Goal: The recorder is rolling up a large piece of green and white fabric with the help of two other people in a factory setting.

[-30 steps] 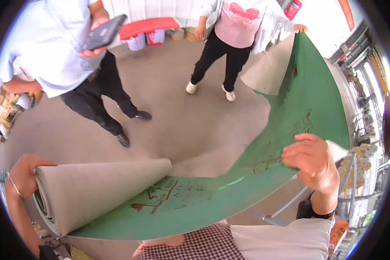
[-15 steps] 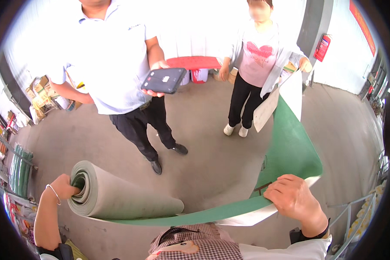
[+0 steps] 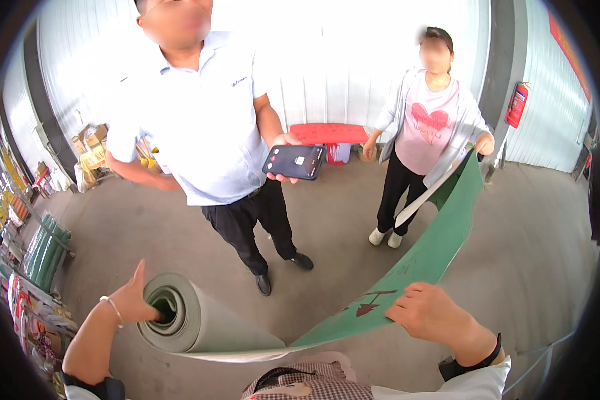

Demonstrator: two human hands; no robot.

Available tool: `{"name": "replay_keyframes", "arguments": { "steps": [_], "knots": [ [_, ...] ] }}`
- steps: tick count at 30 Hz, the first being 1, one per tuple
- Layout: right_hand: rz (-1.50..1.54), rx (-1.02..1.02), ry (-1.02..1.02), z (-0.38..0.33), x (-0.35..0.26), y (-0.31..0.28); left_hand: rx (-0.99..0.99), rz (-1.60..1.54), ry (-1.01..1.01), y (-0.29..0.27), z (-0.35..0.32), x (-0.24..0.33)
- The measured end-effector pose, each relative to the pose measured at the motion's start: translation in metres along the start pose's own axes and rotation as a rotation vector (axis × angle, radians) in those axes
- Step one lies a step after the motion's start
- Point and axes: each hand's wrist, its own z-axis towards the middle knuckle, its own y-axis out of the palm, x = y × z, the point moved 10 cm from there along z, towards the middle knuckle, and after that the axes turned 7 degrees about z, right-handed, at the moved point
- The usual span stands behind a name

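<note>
A thick roll of green, pale-backed sheet (image 3: 223, 317) lies across in front of me on the left. My left hand (image 3: 131, 299), wearing a bracelet, has its fingers inside the hollow end of the roll, partly hidden there, with the thumb raised. From the roll, the unrolled green strip (image 3: 440, 243) runs right and away, with dark red marks on its face. My right hand (image 3: 430, 312) is closed on the strip's near edge. A co-worker (image 3: 428, 123) in a pink top holds the strip's far end up with one hand.
Another person (image 3: 213, 120) in a light shirt stands ahead, holding a phone (image 3: 293, 162). A red board (image 3: 330, 133) lies along the back wall, and a red fire extinguisher (image 3: 517, 105) hangs at the far right. Green rolls (image 3: 47, 253) and racks line the left side.
My left thumb has lifted off the roll's wall. The strip has turned so its marked green face shows more. The view has tilted up, and everything sits lower in it.
</note>
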Motion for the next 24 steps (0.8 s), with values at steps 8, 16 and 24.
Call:
{"name": "replay_keyframes", "arguments": {
  "steps": [8,16,24],
  "knots": [
    [-0.067,0.218,0.074,-0.005,0.051,0.016,-0.355,0.697,0.097,0.033,-0.003,-0.049],
    [0.091,0.446,-0.269,0.043,-0.013,-0.003,0.277,0.672,0.775,-0.005,-0.02,0.113],
    [0.003,0.255,-0.149,0.057,0.01,0.056,-0.158,0.483,-0.213,0.015,0.004,-0.057]
  ]
}}
